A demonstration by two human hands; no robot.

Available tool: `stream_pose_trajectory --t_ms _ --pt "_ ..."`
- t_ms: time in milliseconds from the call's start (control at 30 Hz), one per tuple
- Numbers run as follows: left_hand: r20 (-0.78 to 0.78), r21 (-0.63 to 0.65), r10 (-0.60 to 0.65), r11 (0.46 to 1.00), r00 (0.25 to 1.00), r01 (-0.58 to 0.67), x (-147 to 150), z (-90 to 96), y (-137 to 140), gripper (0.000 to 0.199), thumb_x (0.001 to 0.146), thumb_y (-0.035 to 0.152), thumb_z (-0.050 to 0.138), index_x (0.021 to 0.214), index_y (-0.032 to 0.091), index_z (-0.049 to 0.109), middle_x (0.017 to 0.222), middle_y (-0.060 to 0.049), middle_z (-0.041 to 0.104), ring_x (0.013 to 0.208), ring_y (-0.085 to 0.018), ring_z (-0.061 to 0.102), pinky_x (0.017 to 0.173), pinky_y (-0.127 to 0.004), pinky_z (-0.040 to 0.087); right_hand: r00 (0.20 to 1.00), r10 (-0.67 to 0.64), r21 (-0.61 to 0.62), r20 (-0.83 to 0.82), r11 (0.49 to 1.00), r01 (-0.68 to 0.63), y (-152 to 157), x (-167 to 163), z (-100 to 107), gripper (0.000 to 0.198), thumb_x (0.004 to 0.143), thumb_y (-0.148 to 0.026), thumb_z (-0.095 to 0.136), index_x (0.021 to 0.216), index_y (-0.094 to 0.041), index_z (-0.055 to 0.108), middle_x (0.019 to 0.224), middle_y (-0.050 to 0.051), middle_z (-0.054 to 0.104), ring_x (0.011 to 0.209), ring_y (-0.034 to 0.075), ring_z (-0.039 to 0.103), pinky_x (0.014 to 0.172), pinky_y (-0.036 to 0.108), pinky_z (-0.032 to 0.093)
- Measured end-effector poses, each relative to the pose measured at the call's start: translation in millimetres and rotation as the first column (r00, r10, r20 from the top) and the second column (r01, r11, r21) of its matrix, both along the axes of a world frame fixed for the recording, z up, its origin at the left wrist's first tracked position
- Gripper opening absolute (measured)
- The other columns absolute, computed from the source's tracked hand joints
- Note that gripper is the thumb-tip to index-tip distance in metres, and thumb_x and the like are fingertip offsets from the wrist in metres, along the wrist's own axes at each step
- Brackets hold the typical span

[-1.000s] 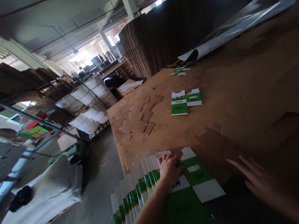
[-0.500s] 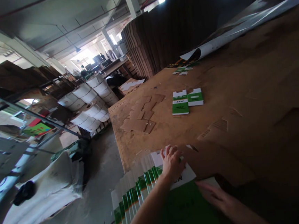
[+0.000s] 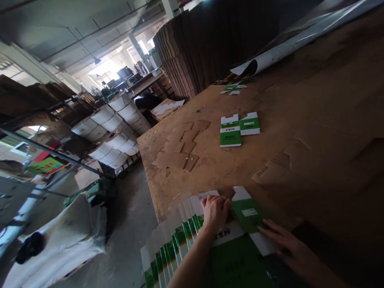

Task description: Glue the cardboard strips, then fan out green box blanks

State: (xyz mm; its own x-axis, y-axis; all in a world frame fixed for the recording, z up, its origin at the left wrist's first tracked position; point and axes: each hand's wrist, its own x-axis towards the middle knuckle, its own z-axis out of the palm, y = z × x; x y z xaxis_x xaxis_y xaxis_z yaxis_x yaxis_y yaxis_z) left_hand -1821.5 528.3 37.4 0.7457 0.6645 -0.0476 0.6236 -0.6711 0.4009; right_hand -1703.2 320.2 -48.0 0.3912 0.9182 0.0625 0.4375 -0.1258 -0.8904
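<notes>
Green-and-white carton blank [image 3: 234, 265] lies at the bottom centre of my view, its lettered white band just below the left hand [image 3: 214, 210]. I have the left forearm rising from the bottom edge, slanting up and rightward over the fanned clear-and-green sheets [image 3: 172, 249] at lower left. That wrist is bent, the back of the hand faces up, and the fingers curl down near the blank's top edge; from where I sit I cannot tell whether they pinch it or only press.

I see the right forearm come in from the lower right corner, pointing up and leftward, mostly in shadow. The right hand [image 3: 290, 245] reaches out with its fingers long and slightly parted, the fingertips touching the green side panel [image 3: 252, 217] near its white lower end. I cannot tell whether the thumb grips from beneath.

Beyond the hands, on the brown worktable [image 3: 221, 170], I have two small green-and-white stacks [image 3: 230, 136] just above centre, and flat cardboard pieces [image 3: 182, 147] to their left.
</notes>
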Motion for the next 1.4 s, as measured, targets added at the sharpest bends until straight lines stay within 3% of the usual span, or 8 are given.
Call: stream_pose_trajectory --t_ms 300,400,533,733,900,1033,1233,1400 --pt "-0.065 0.025 -0.059 0.998 0.996 0.060 -5 -10.5 2 0.032 0.078 0.038 0.071 0.110 0.031 0.068 0.116 -0.002 0.067 0.115 -0.026 0.050 0.105 -0.048 0.028 0.898 0.133 -0.128 0.419 0.988 -0.087 4 10 -20 0.060 0.073 -0.018 0.050 0.131 -0.032 0.060 0.143 0.008 0.053 0.128 0.031 0.051 0.101 0.051 0.046" --pt "-0.064 0.027 -0.043 0.999 0.997 0.045 -4 -9.9 2 0.047 0.078 0.037 0.072 0.122 0.032 0.060 0.114 -0.002 0.066 0.113 -0.026 0.050 0.104 -0.047 0.029 0.802 -0.013 -0.087 0.597 0.993 0.080 -12 43 -31 0.076 0.062 -0.019 0.058 0.137 -0.031 0.053 0.149 0.012 0.044 0.133 0.041 0.043 0.098 0.062 0.043" --pt "-0.079 0.015 -0.052 0.998 0.996 0.053 -2 -5.4 0 0.026 0.079 0.036 0.070 0.105 0.031 0.068 0.113 -0.001 0.065 0.112 -0.026 0.050 0.103 -0.047 0.029 0.651 -0.235 -0.006 0.721 0.939 0.345 -33 83 -46 0.065 0.070 -0.023 0.052 0.135 -0.029 0.056 0.149 0.017 0.043 0.136 0.051 0.030 0.098 0.077 0.028" --pt "-0.083 0.000 -0.032 0.999 0.996 0.032 3 1.3 1 0.015 0.086 0.036 0.060 0.090 0.029 0.072 0.111 -0.002 0.066 0.114 -0.026 0.051 0.103 -0.050 0.029 0.937 -0.278 -0.056 0.213 0.954 0.296 -17 92 25 0.051 0.084 -0.043 0.041 0.129 -0.026 0.058 0.126 0.011 0.067 0.115 0.034 0.062 0.092 0.048 0.053" --pt "0.030 -0.167 0.106 0.981 0.994 -0.100 4 13.5 10 0.049 0.100 0.038 0.024 0.095 0.024 0.071 0.111 -0.005 0.067 0.112 -0.025 0.055 0.103 -0.046 0.035 0.927 -0.346 -0.095 -0.147 0.937 0.335 -1 70 75 0.065 0.076 -0.062 0.051 0.126 -0.023 0.061 0.127 0.011 0.066 0.117 0.034 0.061 0.093 0.041 0.054" --pt "0.193 -0.037 0.300 0.954 0.934 -0.299 9 21.7 9 0.051 0.094 0.039 0.043 0.141 0.021 0.041 0.147 -0.012 0.041 0.136 -0.028 0.035 0.109 -0.045 0.031 0.900 -0.218 -0.116 -0.377 0.975 0.188 18 14 74 0.072 0.072 -0.065 0.052 0.124 -0.016 0.063 0.131 0.015 0.062 0.124 0.033 0.055 0.104 0.042 0.045" --pt "-0.034 0.097 -0.117 0.988 0.993 0.120 12 7.0 -9 0.021 0.086 0.032 0.061 0.107 0.032 0.066 0.131 0.000 0.060 0.133 -0.026 0.039 0.115 -0.055 0.014 0.899 -0.051 -0.211 -0.436 0.976 -0.047 8 -25 43 0.050 0.077 -0.066 0.049 0.085 -0.023 0.075 0.095 0.010 0.078 0.094 0.030 0.072 0.085 0.040 0.057" --pt "-0.069 0.035 -0.112 0.993 0.991 0.115 6 4.5 -3 0.012 0.088 0.029 0.059 0.093 0.028 0.071 0.115 0.002 0.070 0.114 -0.023 0.052 0.100 -0.043 0.034 0.942 -0.322 -0.168 -0.093 0.938 0.304 -33 26 3 0.054 0.089 -0.058 0.034 0.065 -0.026 0.070 0.059 0.008 0.074 0.055 0.027 0.072 0.049 0.034 0.058"
